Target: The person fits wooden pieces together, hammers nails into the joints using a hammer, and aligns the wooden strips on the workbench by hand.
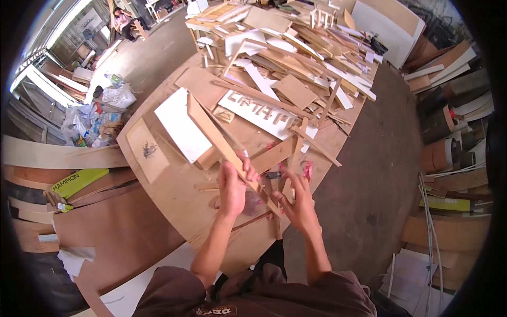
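Wooden strip, one — is slanting from eleven to five o'clock over the counter. Left hand: is gripping it, fingers curled. Right hand: is hovering half-open near its five-o'clock end, apparently empty. Step, seemingly: steadying — next calling for right-hand support.

Bright light, far left; white panel washed out; fisheye curvature, black rim; right hand slightly blurred.

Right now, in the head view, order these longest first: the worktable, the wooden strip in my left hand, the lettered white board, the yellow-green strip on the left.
1. Worktable
2. Wooden strip
3. Lettered white board
4. Yellow-green strip
Nearness to the camera may exaggerate the wooden strip.
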